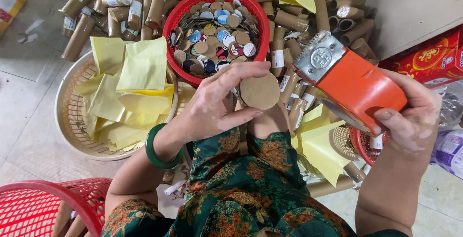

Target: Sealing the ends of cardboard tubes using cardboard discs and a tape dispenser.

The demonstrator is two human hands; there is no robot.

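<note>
Left hand pinching a cardboard disc, right hand wrapped round an orange tape dispenser, above a heap of tubes.

The left hand [212, 104] closes thumb and fingers on the rim of the disc [260, 91], held over the lap; it looks light, thin and stiff, best taken by the edge; the right hand [410, 116] grips the dispenser [352, 80] firmly, a heavier, rigid thing with a metal head; the red basket [173, 17] holds many small discs; the cream basket [65, 116] holds yellow paper sheets [137, 68]; cardboard tubes [289, 20] lie around.
</note>
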